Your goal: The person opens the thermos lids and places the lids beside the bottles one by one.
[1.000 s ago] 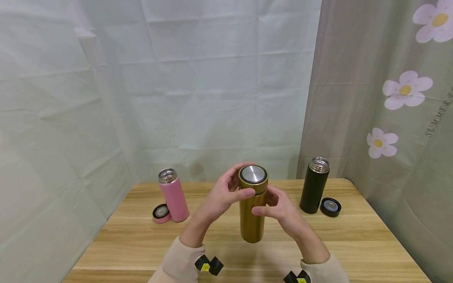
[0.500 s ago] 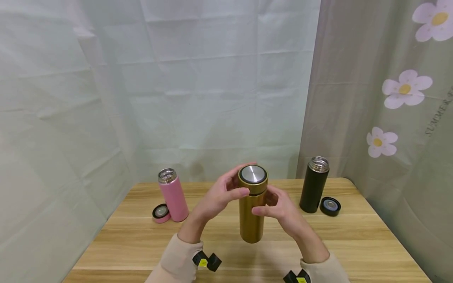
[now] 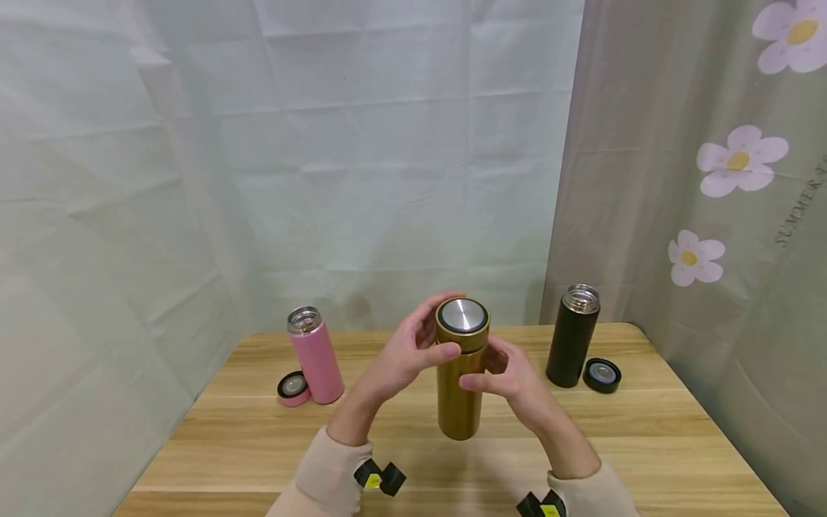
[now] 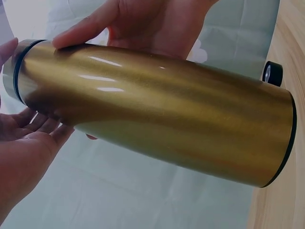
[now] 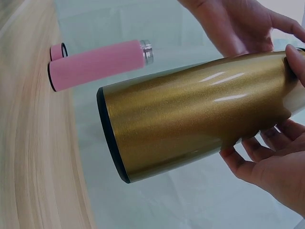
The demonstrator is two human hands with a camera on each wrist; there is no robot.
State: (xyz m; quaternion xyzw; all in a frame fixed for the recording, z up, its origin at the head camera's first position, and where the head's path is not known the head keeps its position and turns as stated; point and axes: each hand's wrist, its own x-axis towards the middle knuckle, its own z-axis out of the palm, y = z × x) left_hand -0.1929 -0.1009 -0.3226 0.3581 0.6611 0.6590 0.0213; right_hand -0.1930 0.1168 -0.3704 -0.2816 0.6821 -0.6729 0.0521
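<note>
A gold thermos flask [image 3: 459,402] is held upright in the middle of the head view, its base seemingly off the table. Its lid [image 3: 462,317], with a silver disc on top, sits on the mouth. My left hand [image 3: 413,352] grips the lid, thumb in front and fingers round the far side. Lower down, my right hand [image 3: 517,379] holds the upper body between thumb and fingers. In the left wrist view the flask [image 4: 167,105] lies across the frame. The right wrist view shows the flask's dark base rim clear of the table, and the far fingers are partly hidden.
On the wooden table [image 3: 258,445], an uncapped pink flask [image 3: 318,362] stands at left beside its upturned lid [image 3: 293,388]. An uncapped black flask [image 3: 572,341] stands at right, its lid [image 3: 602,375] next to it. A pale curtain [image 3: 388,179] hangs behind.
My left thumb has shifted slightly left across the lid, then partly back right. The right hand and the gold flask stay almost still.
</note>
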